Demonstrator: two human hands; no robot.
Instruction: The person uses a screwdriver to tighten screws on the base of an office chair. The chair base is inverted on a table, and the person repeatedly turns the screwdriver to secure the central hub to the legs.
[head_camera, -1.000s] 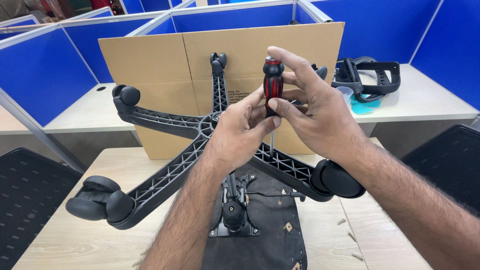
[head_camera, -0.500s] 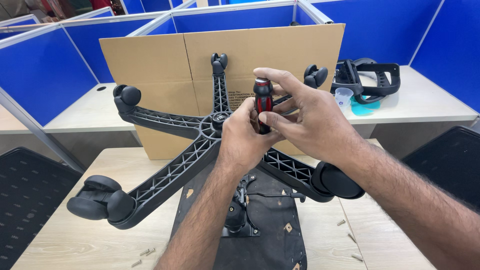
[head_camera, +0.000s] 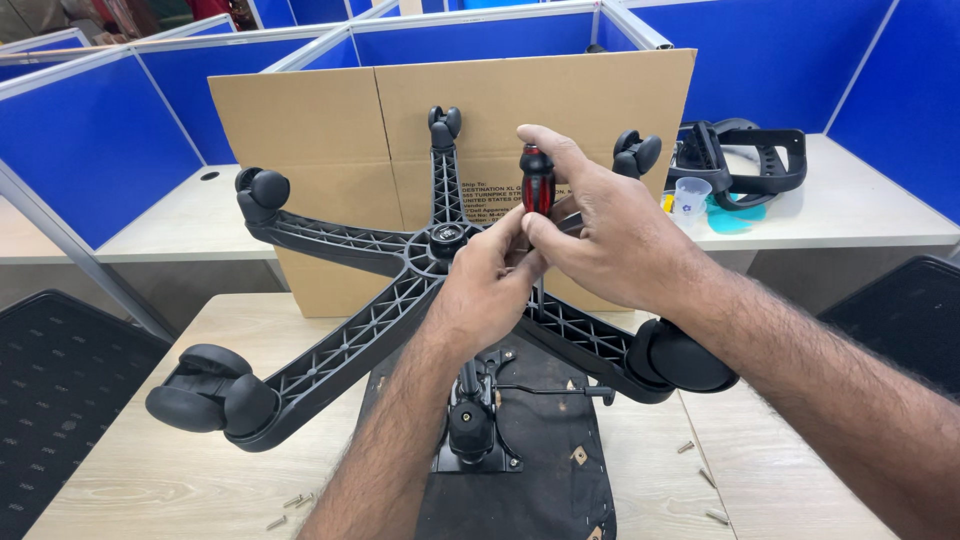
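right hand (head_camera: 610, 235) wraps red-black screwdriver (head_camera: 537, 182) upright for turning | left hand (head_camera: 490, 290) pinches its shaft, steadying | chair base (head_camera: 400, 290) hub at 9 o'clock

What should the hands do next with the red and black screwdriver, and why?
Probably turn the screwdriver a little, keeping it upright. The right hand wraps its handle near the top, the left hand pinches low near the shaft, and it points down behind the wheeled chair base. The tip is hidden behind the hands, so this is a guess. Loose screws lie on the table.
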